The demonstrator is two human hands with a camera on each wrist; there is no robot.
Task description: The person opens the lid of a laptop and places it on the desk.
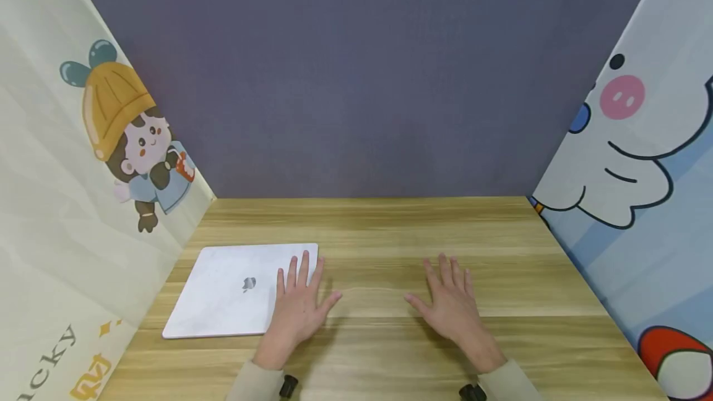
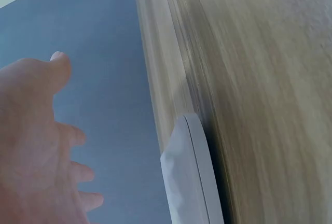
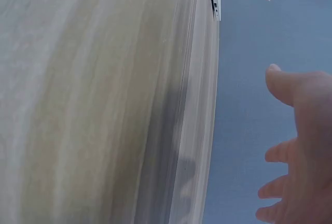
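Observation:
A closed silver laptop [image 1: 223, 293] with an apple logo on its lid lies on the left part of the wooden table. My left hand [image 1: 298, 311], palm down with fingers spread, overlaps the laptop's right side in the head view. In the left wrist view the same hand [image 2: 36, 146] hovers above the laptop [image 2: 187, 177], with air between them. Over the right half of the table, my right hand [image 1: 448, 305] is also spread and holds nothing. The right wrist view shows that hand [image 3: 306, 146] raised off the wood, fingers extended.
The wooden table [image 1: 379, 351] meets a dark grey-blue panel [image 1: 367, 79] at its back edge. A cream curtain with a cartoon child [image 1: 145, 141] borders the left side. A blue-and-white cartoon curtain [image 1: 629, 172] borders the right. Dark wristbands [image 1: 472, 392] sit at both cuffs.

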